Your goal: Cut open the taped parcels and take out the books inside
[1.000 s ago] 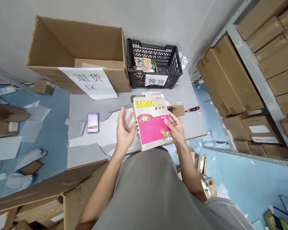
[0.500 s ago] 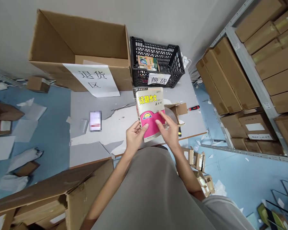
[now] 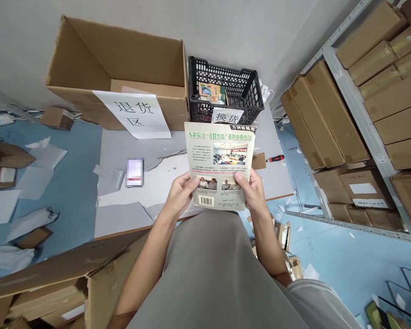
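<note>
A paperback book (image 3: 221, 157) is held upright in front of my body, its pale back cover facing me, with printed photos, text and a barcode at the lower left. My left hand (image 3: 181, 194) grips its left edge, thumb on the cover. On the opposite edge, my right hand (image 3: 255, 192) clasps it the same way. Fingers behind the book are partly hidden. Beyond the book stands a black plastic crate (image 3: 226, 87) with a few books (image 3: 212, 92) inside and a paper label on its front.
A large open cardboard box (image 3: 150, 107) with a paper sign stands at the table's back left. A phone (image 3: 135, 172) lies on the grey table (image 3: 119, 219). A red-and-black tool (image 3: 276, 158) rests at the right. Shelves of cartons (image 3: 335, 114) line the right side.
The book has been turned over, from its pink-and-silver front cover to its pale back cover. My right hand has moved from the front cover to the right edge.
</note>
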`<action>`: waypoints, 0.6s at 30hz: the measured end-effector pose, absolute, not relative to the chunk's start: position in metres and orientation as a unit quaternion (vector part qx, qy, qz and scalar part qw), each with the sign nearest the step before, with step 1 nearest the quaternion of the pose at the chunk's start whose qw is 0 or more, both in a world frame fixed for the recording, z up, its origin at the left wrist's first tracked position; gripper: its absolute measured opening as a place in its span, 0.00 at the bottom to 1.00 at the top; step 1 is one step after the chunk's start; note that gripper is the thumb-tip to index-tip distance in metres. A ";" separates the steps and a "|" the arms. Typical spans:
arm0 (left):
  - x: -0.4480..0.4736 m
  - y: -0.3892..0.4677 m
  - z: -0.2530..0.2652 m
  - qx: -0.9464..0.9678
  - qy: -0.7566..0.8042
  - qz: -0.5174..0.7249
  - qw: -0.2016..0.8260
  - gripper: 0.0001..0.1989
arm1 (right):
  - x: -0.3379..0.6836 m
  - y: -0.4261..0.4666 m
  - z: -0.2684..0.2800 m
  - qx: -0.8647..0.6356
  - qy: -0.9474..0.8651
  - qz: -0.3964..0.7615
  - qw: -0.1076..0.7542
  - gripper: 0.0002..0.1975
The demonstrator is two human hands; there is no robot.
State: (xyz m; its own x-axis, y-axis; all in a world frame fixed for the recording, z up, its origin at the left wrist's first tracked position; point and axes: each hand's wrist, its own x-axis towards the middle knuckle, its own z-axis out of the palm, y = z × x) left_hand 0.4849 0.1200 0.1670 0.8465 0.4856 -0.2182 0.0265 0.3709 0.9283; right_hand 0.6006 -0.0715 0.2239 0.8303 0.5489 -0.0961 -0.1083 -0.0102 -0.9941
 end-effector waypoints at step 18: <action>0.512 0.049 0.211 0.683 0.269 0.292 0.613 0.23 | 0.606 -0.060 0.222 -0.743 -0.284 0.167 0.582 0.37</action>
